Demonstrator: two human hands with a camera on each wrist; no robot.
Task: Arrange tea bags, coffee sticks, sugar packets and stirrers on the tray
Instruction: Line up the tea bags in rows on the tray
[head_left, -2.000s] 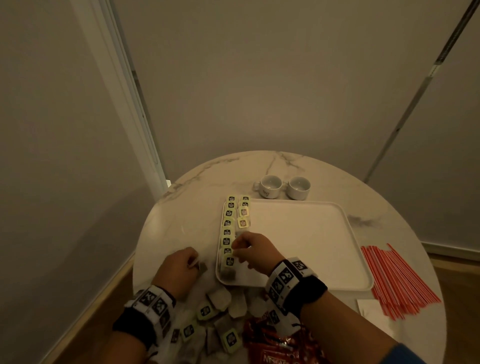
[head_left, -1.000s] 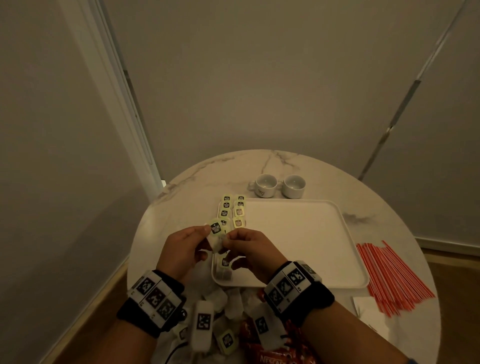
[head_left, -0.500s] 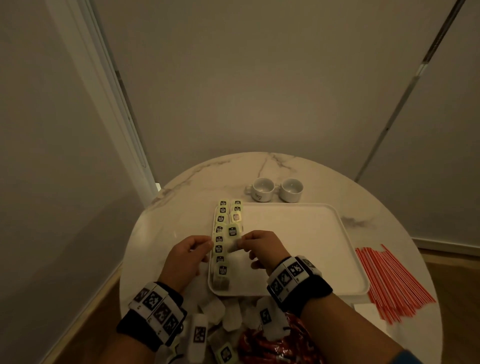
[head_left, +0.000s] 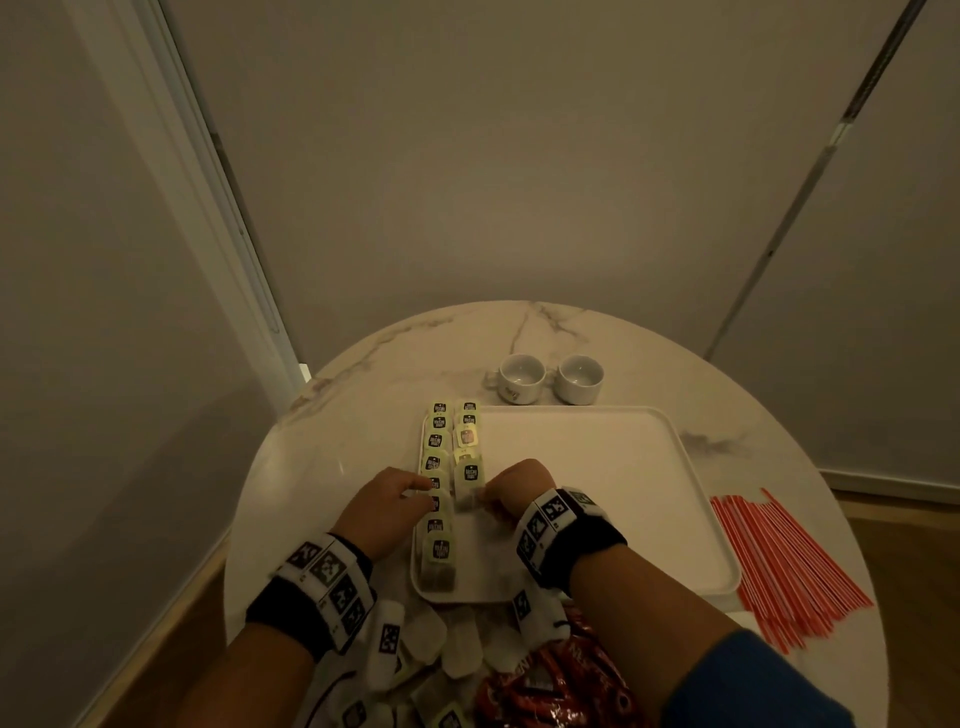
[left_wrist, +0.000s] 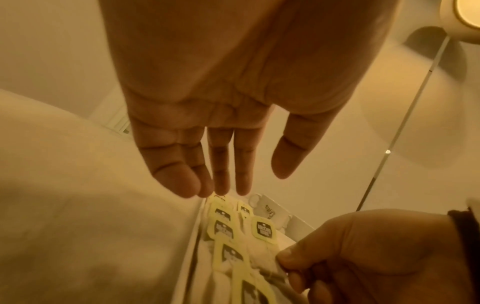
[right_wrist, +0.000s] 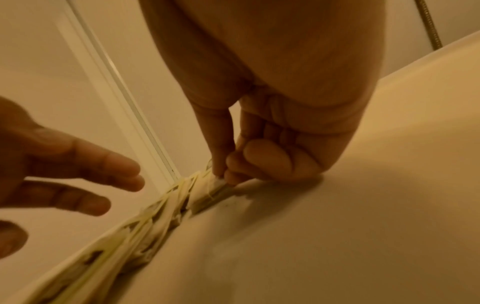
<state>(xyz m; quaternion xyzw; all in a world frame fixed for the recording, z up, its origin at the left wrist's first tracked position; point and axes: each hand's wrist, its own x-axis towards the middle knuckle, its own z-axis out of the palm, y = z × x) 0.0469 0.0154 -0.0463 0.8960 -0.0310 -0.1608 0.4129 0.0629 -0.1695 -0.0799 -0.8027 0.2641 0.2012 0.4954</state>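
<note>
Right grip (head_left: 511, 486) around tea bag (head_left: 467, 480)

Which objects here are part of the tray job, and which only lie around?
Job: tray; tea bag pinched by right hand; tea bag rows; loose tea bags; red coffee sticks; stirrers; left hand.
Lying about: two cups.

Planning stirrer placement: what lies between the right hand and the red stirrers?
Head view: bare white tray between right hand and red stirrers, then a marble strip.

A round marble table (head_left: 395, 343) is set against plain beige walls (head_left: 519, 156); wooden floor (head_left: 924, 530) is seen at three o'clock.
</note>
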